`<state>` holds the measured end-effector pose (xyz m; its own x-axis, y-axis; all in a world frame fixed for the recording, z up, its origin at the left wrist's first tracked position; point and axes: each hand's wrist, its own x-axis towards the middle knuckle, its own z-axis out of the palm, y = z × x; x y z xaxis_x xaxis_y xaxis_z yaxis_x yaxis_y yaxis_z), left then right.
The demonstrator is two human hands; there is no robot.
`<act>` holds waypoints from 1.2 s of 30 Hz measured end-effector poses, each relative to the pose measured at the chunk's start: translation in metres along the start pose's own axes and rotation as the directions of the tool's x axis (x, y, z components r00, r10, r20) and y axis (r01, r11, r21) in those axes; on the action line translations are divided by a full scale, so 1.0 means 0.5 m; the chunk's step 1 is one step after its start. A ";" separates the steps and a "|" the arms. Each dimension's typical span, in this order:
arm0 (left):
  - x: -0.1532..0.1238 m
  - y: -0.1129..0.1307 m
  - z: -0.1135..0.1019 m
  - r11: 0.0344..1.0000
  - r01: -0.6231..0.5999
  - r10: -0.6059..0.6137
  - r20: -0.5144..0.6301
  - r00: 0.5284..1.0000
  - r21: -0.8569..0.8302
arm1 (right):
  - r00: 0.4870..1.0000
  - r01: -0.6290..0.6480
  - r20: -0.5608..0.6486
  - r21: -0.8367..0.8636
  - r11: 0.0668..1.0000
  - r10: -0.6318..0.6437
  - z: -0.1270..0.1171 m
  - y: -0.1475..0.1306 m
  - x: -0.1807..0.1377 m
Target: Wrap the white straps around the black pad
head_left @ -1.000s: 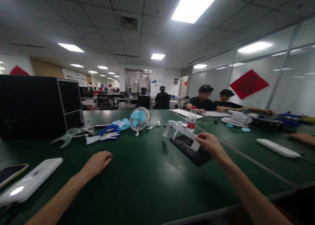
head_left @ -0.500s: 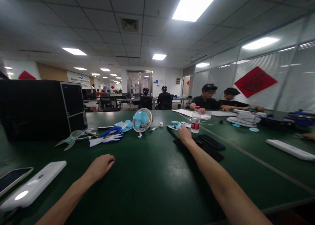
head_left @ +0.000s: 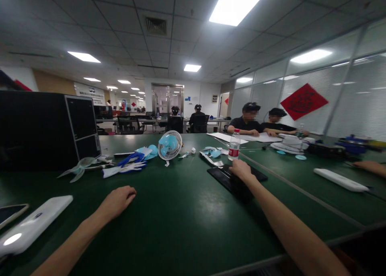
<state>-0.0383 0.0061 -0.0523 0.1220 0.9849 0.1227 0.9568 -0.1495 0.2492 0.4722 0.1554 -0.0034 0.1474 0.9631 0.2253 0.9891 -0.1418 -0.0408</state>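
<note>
My left hand (head_left: 118, 201) rests on the green table (head_left: 175, 211), its fingers loosely curled together, with nothing visible in them. To the right, my right hand (head_left: 241, 170) is closed over a flat black pad (head_left: 221, 177). The fingertips are hidden, so what they hold cannot be made out. A thin pale line shows on the pad by the fingers. Just beyond the hand stands a water bottle (head_left: 234, 145) with a red cap and label. A pale strip-like piece (head_left: 211, 160) lies beside the pad, below some light-blue scraps (head_left: 212, 151).
A small blue-and-white fan (head_left: 169, 145) stands mid-table. Left of it lie blue-and-white gloves (head_left: 128, 165), a clear fan blade (head_left: 80, 169) and a black computer case (head_left: 39, 131). A white device (head_left: 36, 223) is near left. Two people sit at the far right, near a white fan base (head_left: 289, 146).
My right hand has moved right and nearer, from the blue scraps to over the black pad, uncovering the pale strip. My left hand stays still. The view has turned slightly right.
</note>
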 end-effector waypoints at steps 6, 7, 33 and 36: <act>-0.002 0.002 0.004 1.000 -0.002 0.002 0.013 1.000 -0.025 | 0.987 -0.084 0.142 0.030 0.996 0.079 -0.021 0.049 -0.026; -0.002 -0.001 0.005 1.000 -0.001 0.001 0.011 1.000 -0.031 | 0.984 -0.083 0.159 0.033 0.996 0.076 -0.027 0.048 -0.030; -0.015 0.099 0.016 0.950 -0.133 0.175 0.128 0.976 -0.282 | 0.435 0.855 -0.173 0.388 0.344 -0.884 0.012 -0.367 -0.245; -0.018 0.103 0.008 0.944 -0.113 0.163 0.137 0.977 -0.311 | 0.650 0.749 -0.183 0.317 0.581 -0.738 0.017 -0.333 -0.176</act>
<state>0.0107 -0.0102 -0.0446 0.3107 0.9501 0.0290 0.8071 -0.2799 0.5198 0.2946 0.0963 -0.0248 -0.6327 0.6885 0.3543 0.6829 0.7119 -0.1639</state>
